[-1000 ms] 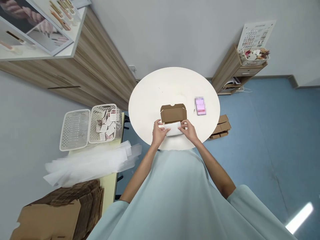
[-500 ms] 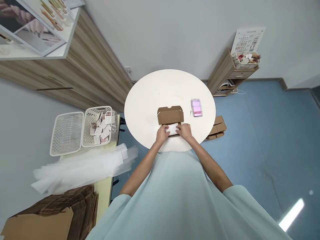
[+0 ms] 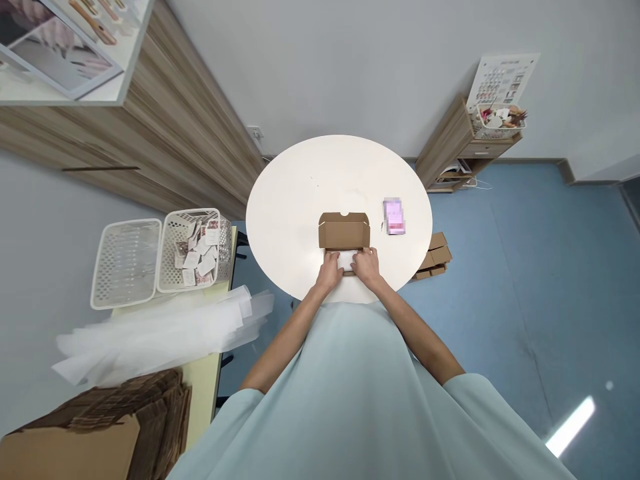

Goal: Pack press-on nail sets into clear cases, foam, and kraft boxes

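Observation:
An opened brown cardboard mailer box (image 3: pixel 344 235) sits near the front of the round white table (image 3: pixel 290 187), its lid standing up at the far side. Inside lies a white wrapped packet (image 3: pixel 345 261); what it contains is hidden. My left hand (image 3: pixel 330 271) grips the packet's left end, thumb toward its middle and fingers curled at the box's left side. At the right end, my right hand (image 3: pixel 367 265) grips it the same way, knuckles bent over the box edge. Both hands partly cover the box's sides.
A phone-like item with a blurred pink screen (image 3: pixel 395 217) lies on the table's right. To the left, a side table holds a white basket of small cards (image 3: pixel 195 250), white wrapping sheets (image 3: pixel 165 337) and flattened cardboard boxes (image 3: pixel 100 427). Folded cartons (image 3: pixel 434 253) are on the floor at right.
The packet sits lower in the box, and my hands have moved slightly closer together over it. The camera view has shifted a little.

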`<move>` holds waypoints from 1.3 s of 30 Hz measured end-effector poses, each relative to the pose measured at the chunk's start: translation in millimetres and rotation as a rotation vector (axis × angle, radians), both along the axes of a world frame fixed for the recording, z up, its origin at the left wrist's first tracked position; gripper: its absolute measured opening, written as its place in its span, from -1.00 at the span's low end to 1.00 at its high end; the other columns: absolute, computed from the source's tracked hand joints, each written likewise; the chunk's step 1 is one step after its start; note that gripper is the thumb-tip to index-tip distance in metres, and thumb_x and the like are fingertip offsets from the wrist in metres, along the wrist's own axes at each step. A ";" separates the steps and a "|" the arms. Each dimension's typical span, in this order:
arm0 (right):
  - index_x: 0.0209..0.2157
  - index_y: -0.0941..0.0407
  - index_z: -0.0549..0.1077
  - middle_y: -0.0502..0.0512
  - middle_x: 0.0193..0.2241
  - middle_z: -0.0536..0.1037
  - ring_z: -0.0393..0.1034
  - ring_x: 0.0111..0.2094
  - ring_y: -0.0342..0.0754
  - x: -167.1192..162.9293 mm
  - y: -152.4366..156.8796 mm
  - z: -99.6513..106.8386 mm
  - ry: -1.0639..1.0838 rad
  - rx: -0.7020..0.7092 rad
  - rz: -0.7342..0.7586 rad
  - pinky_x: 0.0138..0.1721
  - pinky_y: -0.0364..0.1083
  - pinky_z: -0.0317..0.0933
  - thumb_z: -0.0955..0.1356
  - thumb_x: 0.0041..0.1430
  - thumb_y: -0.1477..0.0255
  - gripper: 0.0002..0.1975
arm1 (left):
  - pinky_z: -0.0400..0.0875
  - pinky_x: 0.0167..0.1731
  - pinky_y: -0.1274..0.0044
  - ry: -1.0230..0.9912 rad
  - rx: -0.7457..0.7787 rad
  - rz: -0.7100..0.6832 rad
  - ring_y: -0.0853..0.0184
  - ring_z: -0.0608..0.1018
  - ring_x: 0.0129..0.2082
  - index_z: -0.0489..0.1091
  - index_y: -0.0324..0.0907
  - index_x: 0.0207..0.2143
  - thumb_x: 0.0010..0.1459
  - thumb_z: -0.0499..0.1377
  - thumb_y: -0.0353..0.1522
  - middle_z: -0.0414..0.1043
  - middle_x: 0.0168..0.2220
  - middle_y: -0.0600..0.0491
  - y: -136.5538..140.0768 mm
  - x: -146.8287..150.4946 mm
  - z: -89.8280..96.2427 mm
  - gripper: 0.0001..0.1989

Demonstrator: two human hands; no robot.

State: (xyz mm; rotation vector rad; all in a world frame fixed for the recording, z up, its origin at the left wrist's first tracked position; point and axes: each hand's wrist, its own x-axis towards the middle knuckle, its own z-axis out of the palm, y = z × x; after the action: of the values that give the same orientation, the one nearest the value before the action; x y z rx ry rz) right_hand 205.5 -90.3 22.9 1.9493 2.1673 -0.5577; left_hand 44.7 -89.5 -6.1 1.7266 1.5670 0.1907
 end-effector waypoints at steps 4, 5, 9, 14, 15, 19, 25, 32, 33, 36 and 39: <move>-0.18 0.19 0.65 0.34 -0.11 0.67 0.39 0.08 0.15 -2.8 -1.4 2.7 0.008 -0.013 -0.013 0.23 0.07 0.01 0.35 0.38 0.44 -0.78 | 0.43 0.15 0.29 0.005 0.008 -0.016 0.03 0.53 0.19 0.32 -0.21 0.26 0.26 0.21 -0.47 0.37 0.27 -0.23 -3.8 0.8 8.6 -0.49; -0.19 0.19 0.65 0.33 -0.12 0.67 0.40 0.06 0.15 -1.9 -1.9 4.3 0.030 -0.007 -0.019 0.22 0.07 0.03 0.36 0.38 0.43 -0.79 | 0.43 0.15 0.29 -0.001 0.018 -0.016 0.03 0.54 0.18 0.35 -0.19 0.22 0.26 0.22 -0.46 0.41 0.24 -0.21 -4.1 -0.5 12.3 -0.53; -0.19 0.14 0.59 0.24 -0.20 0.65 0.47 -0.09 0.12 14.1 -1.5 14.7 0.237 0.154 -0.194 0.16 0.08 0.12 0.31 0.46 0.29 -0.72 | 0.47 0.10 0.31 -0.075 0.111 0.133 0.11 0.64 0.00 0.46 -0.12 0.03 0.34 0.15 -0.40 0.57 0.04 -0.09 3.9 -14.2 31.7 -0.76; 0.25 0.23 0.36 0.46 0.20 0.49 0.37 0.21 0.27 45.6 15.9 22.0 0.502 0.407 -0.536 0.22 0.18 0.23 0.31 0.40 0.12 -0.42 | 0.45 0.20 0.29 -0.200 0.283 0.453 0.10 0.53 0.21 0.26 -0.19 0.28 0.27 0.23 -0.38 0.36 0.30 -0.23 40.7 -33.6 54.2 -0.46; 0.34 0.24 0.27 0.49 0.27 0.43 0.37 0.24 0.27 48.8 21.0 22.0 0.567 0.361 -0.555 0.23 0.19 0.26 0.34 0.37 0.11 -0.32 | 0.44 0.23 0.29 -0.244 0.233 0.455 0.09 0.51 0.25 0.20 -0.20 0.34 0.26 0.24 -0.39 0.32 0.35 -0.25 48.4 -35.4 57.9 -0.38; 0.47 0.16 0.10 0.40 0.31 0.45 0.51 0.14 0.21 47.8 37.4 24.5 0.773 0.158 -0.577 0.18 0.16 0.38 0.38 0.33 0.14 -0.18 | 0.49 0.18 0.29 -0.402 0.022 0.390 0.11 0.57 0.20 0.02 -0.18 0.47 0.27 0.23 -0.41 0.27 0.41 -0.25 66.3 -35.8 70.5 -0.22; 0.49 0.11 0.09 0.38 0.32 0.45 0.58 0.04 0.15 41.7 49.5 36.2 0.820 0.141 -0.575 0.20 0.17 0.39 0.41 0.31 0.20 -0.17 | 0.48 0.18 0.28 -0.436 -0.024 0.343 0.14 0.60 0.15 -0.04 -0.19 0.51 0.26 0.25 -0.40 0.26 0.42 -0.27 70.1 -34.1 75.8 -0.14; 0.50 0.05 0.11 0.33 0.26 0.50 0.60 -0.01 0.12 52.4 37.7 35.7 0.875 0.204 -0.491 0.11 0.15 0.46 0.38 0.33 0.21 -0.21 | 0.49 0.20 0.24 -0.528 0.030 0.308 0.15 0.61 0.13 0.10 -0.17 0.47 0.27 0.24 -0.38 0.39 0.33 -0.25 63.4 -39.0 62.8 -0.24; 0.49 0.05 0.11 0.32 0.26 0.50 0.59 0.00 0.13 53.3 31.2 34.0 0.881 0.210 -0.476 0.11 0.15 0.46 0.38 0.34 0.21 -0.22 | 0.50 0.19 0.23 -0.532 0.044 0.304 0.14 0.61 0.14 0.13 -0.16 0.45 0.27 0.25 -0.38 0.39 0.33 -0.24 58.3 -39.5 59.9 -0.26; 0.48 0.04 0.13 0.31 0.25 0.49 0.57 0.05 0.14 53.7 5.4 27.0 0.875 0.233 -0.428 0.14 0.17 0.46 0.35 0.37 0.21 -0.26 | 0.54 0.15 0.21 -0.525 0.087 0.297 0.11 0.62 0.12 0.20 -0.16 0.40 0.26 0.25 -0.38 0.41 0.29 -0.24 36.1 -39.2 48.1 -0.32; 0.48 0.05 0.14 0.33 0.27 0.45 0.52 0.13 0.17 50.2 -24.4 17.5 0.839 0.247 -0.390 0.14 0.19 0.47 0.32 0.39 0.21 -0.30 | 0.57 0.12 0.23 -0.515 0.110 0.295 0.11 0.61 0.13 0.25 -0.16 0.36 0.24 0.24 -0.40 0.40 0.28 -0.22 7.9 -37.2 32.9 -0.36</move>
State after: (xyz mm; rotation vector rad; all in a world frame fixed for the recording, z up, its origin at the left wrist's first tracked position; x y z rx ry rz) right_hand 255.7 -114.7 40.3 2.6328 2.3435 -1.4541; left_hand 7.4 -81.7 26.8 1.3680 1.4247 0.8149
